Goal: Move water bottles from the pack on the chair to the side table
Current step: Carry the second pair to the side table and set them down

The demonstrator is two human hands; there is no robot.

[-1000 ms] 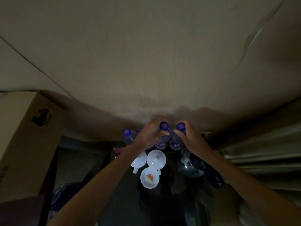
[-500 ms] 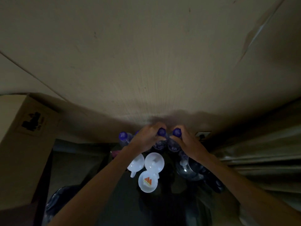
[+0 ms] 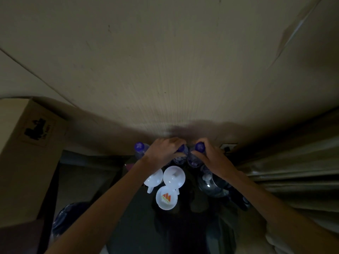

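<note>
The scene is dim. Clear water bottles with blue caps stand at the back of a dark side table, against the wall. My left hand is closed over the neck of one bottle, its cap mostly hidden by my fingers. My right hand grips the neck of the bottle beside it, whose blue cap shows above my fingers. A third bottle stands free at the left of my left hand. The pack and the chair are out of sight.
Three white cups stand close in front of the bottles, one with an orange logo. A glass jug and dark items sit under my right wrist. A cardboard box rises at the left, a curtain at the right.
Both hands have lowered slightly with their bottles toward the back of the table; my left fingers now cover more of their cap. The view has shifted a little.
</note>
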